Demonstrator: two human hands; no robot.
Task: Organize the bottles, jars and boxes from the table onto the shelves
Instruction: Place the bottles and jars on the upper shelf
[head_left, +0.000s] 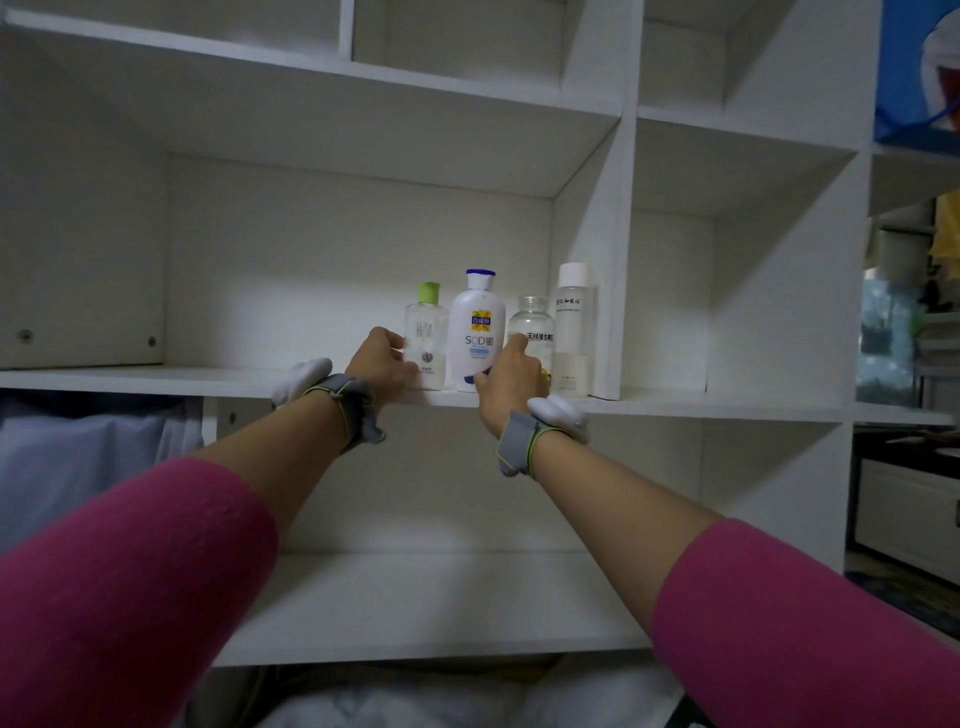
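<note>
My left grip (384, 358) clamps the green-capped bottle (427, 338) and my right grip (511, 376) the white bottle (477, 332), at the shelf's (156, 379) front edge, right end. Packed this tight, a nudge could topple the jar (532, 319).

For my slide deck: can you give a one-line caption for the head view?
On a white shelf, the left hand grips a green-capped bottle, the right hand a white lotion bottle.

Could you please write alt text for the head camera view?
Two hands reach to a white shelf where four containers stand in a row: the left hand at a small clear green-capped bottle, the right hand low between a white blue-capped lotion bottle and a clear glass jar, beside a tall clear white-capped bottle.
</note>
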